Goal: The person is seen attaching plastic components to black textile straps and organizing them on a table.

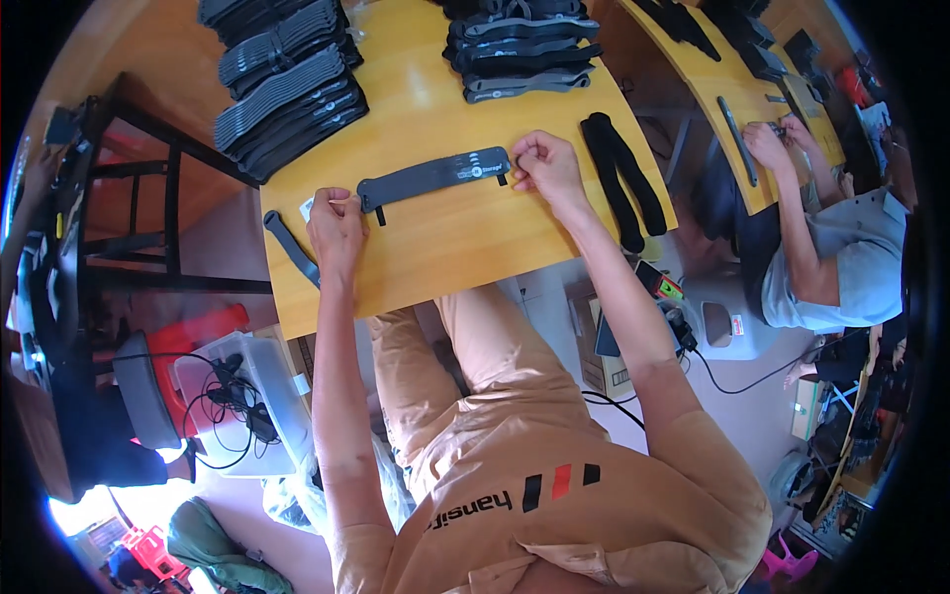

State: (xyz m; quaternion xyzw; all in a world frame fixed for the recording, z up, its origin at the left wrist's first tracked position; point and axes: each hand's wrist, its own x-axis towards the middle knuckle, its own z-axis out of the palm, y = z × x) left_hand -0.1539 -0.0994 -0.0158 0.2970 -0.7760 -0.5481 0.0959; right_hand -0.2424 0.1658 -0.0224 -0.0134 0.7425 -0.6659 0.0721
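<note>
A dark grey strap [432, 178] with light printing near its right end stretches across the wooden table in front of me. Two small black tabs stick out below its edge. At its left end, my left hand [338, 230] is closed in a pinch. The fingers of my right hand [550, 172] are bent together at the other end, and part of that end is hidden by them. Beside my left hand lies a single narrow dark strap [291, 247], with a small white label [307, 207] near it.
Bundled dark straps [287, 94] are stacked at the far left of the table [416, 277], and another stack [524, 59] stands far right. Two long black fabric strips [623, 183] lie at the right edge. A co-worker [831, 247] sits at a neighbouring table. A clear bin [282, 396] holds cables.
</note>
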